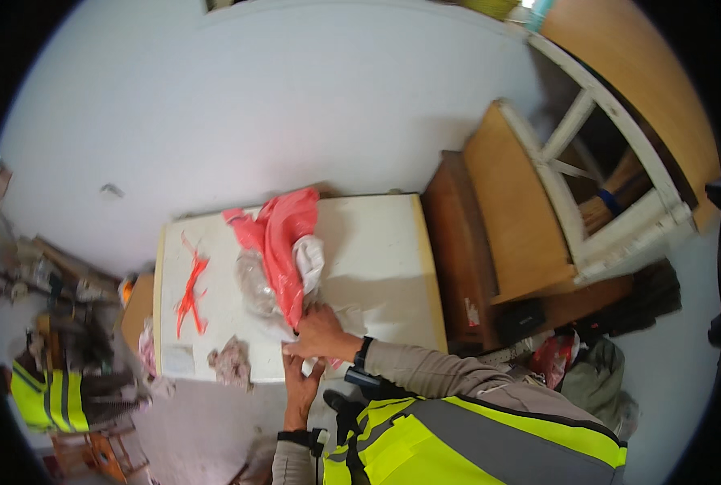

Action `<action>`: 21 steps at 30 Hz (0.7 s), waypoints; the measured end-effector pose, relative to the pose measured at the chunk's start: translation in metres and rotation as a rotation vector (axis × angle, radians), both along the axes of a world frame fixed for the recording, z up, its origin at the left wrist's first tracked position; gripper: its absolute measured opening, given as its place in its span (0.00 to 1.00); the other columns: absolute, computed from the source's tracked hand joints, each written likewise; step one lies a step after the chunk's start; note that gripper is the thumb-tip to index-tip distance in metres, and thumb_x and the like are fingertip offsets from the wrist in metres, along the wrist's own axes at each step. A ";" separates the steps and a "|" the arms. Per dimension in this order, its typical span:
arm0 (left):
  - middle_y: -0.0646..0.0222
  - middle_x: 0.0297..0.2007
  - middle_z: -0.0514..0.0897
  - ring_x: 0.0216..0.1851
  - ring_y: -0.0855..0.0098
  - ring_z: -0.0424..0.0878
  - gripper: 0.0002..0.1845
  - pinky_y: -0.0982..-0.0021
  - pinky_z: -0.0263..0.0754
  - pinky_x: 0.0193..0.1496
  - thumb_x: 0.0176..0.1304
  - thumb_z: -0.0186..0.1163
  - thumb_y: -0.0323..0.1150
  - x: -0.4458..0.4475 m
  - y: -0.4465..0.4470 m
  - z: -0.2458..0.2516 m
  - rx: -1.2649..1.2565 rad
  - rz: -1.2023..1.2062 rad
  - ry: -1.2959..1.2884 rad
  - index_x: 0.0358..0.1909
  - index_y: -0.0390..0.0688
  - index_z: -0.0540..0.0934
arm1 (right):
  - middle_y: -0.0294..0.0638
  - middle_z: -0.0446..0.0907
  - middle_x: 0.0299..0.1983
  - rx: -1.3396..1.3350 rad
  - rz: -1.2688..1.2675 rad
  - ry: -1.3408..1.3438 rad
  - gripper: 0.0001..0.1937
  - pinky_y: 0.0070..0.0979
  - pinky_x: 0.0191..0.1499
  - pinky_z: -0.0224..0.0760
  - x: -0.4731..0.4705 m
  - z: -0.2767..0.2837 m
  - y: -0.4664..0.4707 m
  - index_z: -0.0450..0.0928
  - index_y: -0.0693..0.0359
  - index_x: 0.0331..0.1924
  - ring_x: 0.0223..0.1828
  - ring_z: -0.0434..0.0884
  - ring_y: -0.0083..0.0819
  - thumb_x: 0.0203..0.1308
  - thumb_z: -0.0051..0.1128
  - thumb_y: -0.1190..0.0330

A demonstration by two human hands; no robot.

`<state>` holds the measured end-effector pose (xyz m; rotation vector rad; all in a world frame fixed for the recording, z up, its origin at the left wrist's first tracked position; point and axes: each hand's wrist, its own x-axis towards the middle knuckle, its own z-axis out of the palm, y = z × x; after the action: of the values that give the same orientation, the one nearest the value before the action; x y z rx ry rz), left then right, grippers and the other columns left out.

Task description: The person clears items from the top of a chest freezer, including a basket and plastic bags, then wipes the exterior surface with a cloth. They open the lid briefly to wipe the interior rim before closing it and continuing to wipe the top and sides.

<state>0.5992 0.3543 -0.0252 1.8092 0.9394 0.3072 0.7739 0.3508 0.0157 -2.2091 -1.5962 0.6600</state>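
Observation:
A red plastic bag lies bunched on a white tabletop, beside crumpled clear plastic and a white plastic piece. My right hand is closed on the gathered lower end of the red bag. Just below it, near the table's front edge, my left hand has its thumb and fingers curled close to the right fingertips. Whether anything sits between the left fingers cannot be told. Orange-red plastic twine lies at the left, and a crumpled pinkish cloth rests at the front edge.
A pale wall rises behind the table. Close on the right stand a brown wooden cabinet and a white-framed piece of furniture. Bags sit on the floor at right. A yellow reflective vest and a wooden stool are at lower left.

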 end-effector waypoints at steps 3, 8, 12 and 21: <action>0.45 0.80 0.51 0.80 0.44 0.52 0.31 0.52 0.55 0.78 0.58 0.73 0.31 0.003 0.000 0.007 0.020 -0.036 -0.012 0.66 0.43 0.80 | 0.61 0.85 0.41 -0.033 -0.052 0.021 0.21 0.48 0.49 0.75 0.009 -0.012 0.001 0.88 0.66 0.36 0.45 0.85 0.55 0.44 0.68 0.56; 0.49 0.82 0.44 0.82 0.47 0.49 0.30 0.54 0.53 0.79 0.60 0.70 0.30 0.008 -0.001 0.015 0.021 -0.090 -0.011 0.67 0.41 0.79 | 0.57 0.87 0.36 -0.065 -0.043 -0.026 0.13 0.43 0.42 0.80 0.013 -0.029 -0.002 0.88 0.66 0.32 0.39 0.88 0.52 0.41 0.64 0.68; 0.48 0.82 0.48 0.82 0.49 0.48 0.33 0.54 0.51 0.80 0.60 0.69 0.29 0.002 -0.001 0.014 0.053 -0.134 -0.021 0.70 0.40 0.76 | 0.59 0.87 0.34 0.007 -0.091 0.012 0.12 0.46 0.42 0.81 0.013 -0.029 -0.007 0.87 0.67 0.32 0.40 0.88 0.53 0.41 0.63 0.70; 0.48 0.79 0.55 0.78 0.45 0.58 0.37 0.52 0.58 0.78 0.56 0.69 0.27 -0.067 -0.006 -0.009 0.082 -0.188 -0.131 0.71 0.50 0.76 | 0.60 0.85 0.30 0.256 -0.355 0.036 0.11 0.52 0.42 0.80 0.014 -0.030 -0.041 0.83 0.69 0.29 0.35 0.87 0.59 0.46 0.65 0.67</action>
<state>0.5317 0.3487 -0.0343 1.9122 0.6687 0.3456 0.7881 0.3103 -0.0145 -2.1921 -1.1539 0.3680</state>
